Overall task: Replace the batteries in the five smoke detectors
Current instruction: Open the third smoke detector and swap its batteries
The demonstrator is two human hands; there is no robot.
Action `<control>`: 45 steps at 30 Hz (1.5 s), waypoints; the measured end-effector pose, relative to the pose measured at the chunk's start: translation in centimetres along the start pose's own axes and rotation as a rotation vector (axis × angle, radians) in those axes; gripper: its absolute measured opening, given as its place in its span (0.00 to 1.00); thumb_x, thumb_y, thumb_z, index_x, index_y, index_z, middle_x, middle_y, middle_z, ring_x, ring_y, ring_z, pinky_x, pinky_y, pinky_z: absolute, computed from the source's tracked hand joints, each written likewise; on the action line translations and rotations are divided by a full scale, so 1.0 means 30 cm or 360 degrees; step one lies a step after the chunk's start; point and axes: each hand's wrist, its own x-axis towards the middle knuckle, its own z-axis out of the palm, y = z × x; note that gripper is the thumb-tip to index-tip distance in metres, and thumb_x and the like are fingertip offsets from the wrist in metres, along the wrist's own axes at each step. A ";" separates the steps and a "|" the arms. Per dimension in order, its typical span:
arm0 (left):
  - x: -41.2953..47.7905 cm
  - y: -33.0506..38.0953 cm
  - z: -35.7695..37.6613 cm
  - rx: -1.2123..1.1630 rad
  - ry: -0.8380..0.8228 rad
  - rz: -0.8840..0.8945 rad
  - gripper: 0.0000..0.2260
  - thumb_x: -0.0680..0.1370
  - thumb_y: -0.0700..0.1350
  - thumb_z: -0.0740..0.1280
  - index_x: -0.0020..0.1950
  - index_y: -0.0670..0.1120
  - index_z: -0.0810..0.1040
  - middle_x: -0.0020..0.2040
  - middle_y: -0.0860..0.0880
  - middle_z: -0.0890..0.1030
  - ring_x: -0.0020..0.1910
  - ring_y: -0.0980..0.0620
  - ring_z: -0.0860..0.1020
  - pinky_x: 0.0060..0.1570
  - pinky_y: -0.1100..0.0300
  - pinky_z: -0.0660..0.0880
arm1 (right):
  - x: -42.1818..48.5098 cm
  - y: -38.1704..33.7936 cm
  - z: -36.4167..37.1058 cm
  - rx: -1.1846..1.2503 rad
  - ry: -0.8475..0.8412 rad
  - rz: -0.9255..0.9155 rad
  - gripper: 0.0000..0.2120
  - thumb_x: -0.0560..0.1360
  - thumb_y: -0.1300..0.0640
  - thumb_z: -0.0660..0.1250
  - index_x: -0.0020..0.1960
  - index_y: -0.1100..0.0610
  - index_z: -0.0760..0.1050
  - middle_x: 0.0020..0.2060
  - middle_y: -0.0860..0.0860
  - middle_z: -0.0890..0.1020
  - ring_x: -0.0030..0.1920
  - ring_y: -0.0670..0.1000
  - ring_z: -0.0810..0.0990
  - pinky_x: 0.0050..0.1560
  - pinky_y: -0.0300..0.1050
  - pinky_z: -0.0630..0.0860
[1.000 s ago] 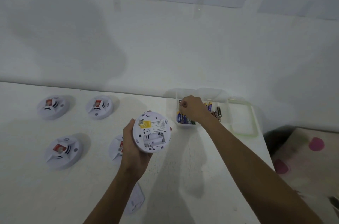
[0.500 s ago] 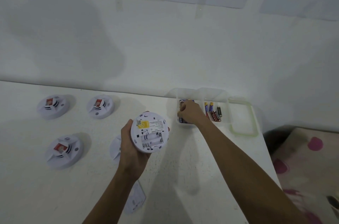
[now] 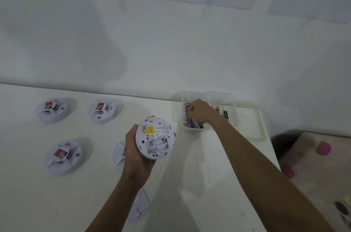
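My left hand [image 3: 135, 157] grips a white smoke detector [image 3: 154, 137] with its back turned up; the battery bay shows no batteries. My right hand [image 3: 199, 112] reaches into the left compartment of a clear plastic box [image 3: 230, 98], with its fingers curled down onto the purple and blue batteries [image 3: 192, 123]; it seems to pinch one. A few more batteries [image 3: 225, 114] lie in the right compartment. Three detectors [image 3: 50, 110] [image 3: 101, 110] [image 3: 63, 155] lie face up on the white table [image 3: 209, 174]. Another detector [image 3: 118, 153] is partly hidden behind my left hand.
A white battery cover [image 3: 140, 207] lies on the table under my left forearm. The box's lid [image 3: 259, 123], green-rimmed, lies right of the box near the table's right edge. Patterned fabric [image 3: 313, 165] lies beyond that edge. The wall stands close behind.
My right hand came down from above the box into its left compartment and stays among the batteries. My left hand keeps the detector almost still.
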 end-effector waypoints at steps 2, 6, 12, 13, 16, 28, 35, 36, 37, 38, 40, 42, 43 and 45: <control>0.002 0.003 -0.001 -0.0002 0.0008 0.0005 0.48 0.53 0.66 0.78 0.68 0.46 0.73 0.65 0.38 0.77 0.65 0.33 0.73 0.62 0.39 0.70 | 0.007 0.004 0.009 -0.0162 -0.0045 0.0037 0.16 0.72 0.65 0.64 0.30 0.57 0.62 0.24 0.51 0.65 0.23 0.49 0.64 0.29 0.40 0.65; 0.005 0.010 -0.005 -0.0028 0.0010 0.0009 0.46 0.54 0.66 0.78 0.67 0.46 0.74 0.65 0.37 0.77 0.64 0.33 0.74 0.62 0.39 0.71 | 0.020 0.006 0.024 -0.0373 0.0004 0.0120 0.17 0.70 0.59 0.72 0.34 0.56 0.64 0.30 0.50 0.71 0.28 0.47 0.69 0.25 0.39 0.65; 0.007 0.012 -0.018 -0.0010 0.0044 0.0048 0.47 0.56 0.67 0.77 0.69 0.46 0.72 0.65 0.38 0.77 0.64 0.34 0.74 0.62 0.38 0.70 | 0.035 0.023 0.052 -0.0378 0.0075 0.0141 0.21 0.70 0.55 0.74 0.32 0.55 0.61 0.29 0.49 0.69 0.28 0.46 0.68 0.26 0.38 0.62; 0.007 0.012 -0.022 -0.0013 0.0048 0.0054 0.46 0.56 0.66 0.77 0.69 0.46 0.72 0.65 0.38 0.77 0.64 0.34 0.74 0.63 0.38 0.70 | 0.038 0.026 0.055 -0.0374 0.0078 0.0144 0.21 0.70 0.55 0.74 0.32 0.55 0.61 0.29 0.49 0.68 0.28 0.46 0.67 0.26 0.38 0.62; 0.006 0.014 -0.026 -0.0005 0.0072 0.0069 0.46 0.57 0.67 0.76 0.70 0.46 0.71 0.66 0.37 0.76 0.66 0.33 0.73 0.64 0.35 0.68 | 0.041 0.029 0.065 -0.0375 0.0123 0.0177 0.20 0.72 0.57 0.71 0.31 0.54 0.60 0.28 0.50 0.68 0.27 0.46 0.67 0.25 0.38 0.61; -0.012 0.029 -0.017 -0.0115 -0.0001 0.0050 0.32 0.65 0.63 0.73 0.63 0.46 0.79 0.62 0.35 0.78 0.57 0.35 0.79 0.54 0.43 0.78 | -0.022 0.000 0.024 0.0221 0.0308 0.0104 0.06 0.69 0.64 0.68 0.35 0.59 0.72 0.28 0.50 0.73 0.29 0.47 0.70 0.29 0.37 0.67; -0.056 0.083 -0.009 -0.0191 -0.0053 0.0024 0.22 0.74 0.59 0.60 0.58 0.48 0.83 0.59 0.37 0.80 0.56 0.36 0.80 0.53 0.43 0.79 | -0.158 -0.052 0.003 0.0608 0.0577 -0.0102 0.08 0.73 0.60 0.69 0.51 0.55 0.77 0.39 0.49 0.79 0.35 0.45 0.76 0.35 0.35 0.71; -0.065 0.095 -0.013 -0.0211 -0.0064 0.0013 0.22 0.77 0.58 0.55 0.56 0.48 0.84 0.58 0.38 0.81 0.55 0.36 0.81 0.54 0.43 0.78 | -0.187 -0.072 0.005 0.0694 0.0612 -0.0140 0.08 0.73 0.61 0.69 0.52 0.55 0.77 0.39 0.51 0.80 0.34 0.46 0.77 0.35 0.33 0.72; -0.072 0.104 -0.022 -0.0228 -0.0077 0.0005 0.23 0.79 0.56 0.52 0.56 0.48 0.84 0.58 0.38 0.81 0.56 0.35 0.80 0.55 0.42 0.77 | -0.218 -0.095 0.009 0.0770 0.0648 -0.0183 0.08 0.74 0.61 0.69 0.52 0.55 0.78 0.39 0.52 0.81 0.34 0.46 0.76 0.34 0.31 0.72; -0.079 0.115 -0.030 -0.0238 -0.0087 0.0009 0.23 0.81 0.54 0.50 0.57 0.48 0.83 0.58 0.38 0.81 0.56 0.35 0.80 0.55 0.41 0.76 | -0.250 -0.121 0.015 0.0838 0.0673 -0.0224 0.06 0.74 0.61 0.69 0.51 0.55 0.79 0.39 0.52 0.81 0.34 0.46 0.76 0.32 0.31 0.72; -0.096 0.144 -0.043 -0.0244 -0.0114 0.0029 0.23 0.83 0.51 0.48 0.58 0.46 0.82 0.58 0.37 0.81 0.57 0.33 0.79 0.56 0.39 0.75 | -0.313 -0.181 0.036 0.0958 0.0688 -0.0317 0.05 0.74 0.60 0.70 0.50 0.54 0.79 0.40 0.52 0.82 0.35 0.48 0.76 0.32 0.38 0.74; -0.111 0.180 -0.060 -0.0252 -0.0146 0.0032 0.21 0.80 0.54 0.53 0.57 0.46 0.83 0.58 0.38 0.81 0.55 0.35 0.80 0.56 0.39 0.75 | -0.377 -0.249 0.066 0.1012 0.0730 -0.0401 0.06 0.74 0.58 0.71 0.50 0.51 0.80 0.39 0.50 0.83 0.32 0.47 0.72 0.31 0.42 0.72; -0.120 0.203 -0.065 -0.0241 -0.0174 0.0036 0.20 0.77 0.56 0.58 0.57 0.47 0.83 0.58 0.38 0.81 0.55 0.36 0.81 0.56 0.40 0.75 | -0.409 -0.289 0.082 0.1035 0.0761 -0.0436 0.06 0.74 0.58 0.71 0.50 0.50 0.80 0.39 0.49 0.83 0.30 0.46 0.68 0.30 0.41 0.70; -0.137 0.246 -0.089 -0.0182 -0.0192 0.0091 0.23 0.70 0.59 0.65 0.58 0.47 0.83 0.59 0.38 0.81 0.55 0.36 0.80 0.55 0.43 0.77 | -0.476 -0.378 0.116 0.1081 0.0804 -0.0529 0.07 0.74 0.59 0.71 0.51 0.50 0.79 0.39 0.48 0.83 0.28 0.45 0.64 0.30 0.38 0.66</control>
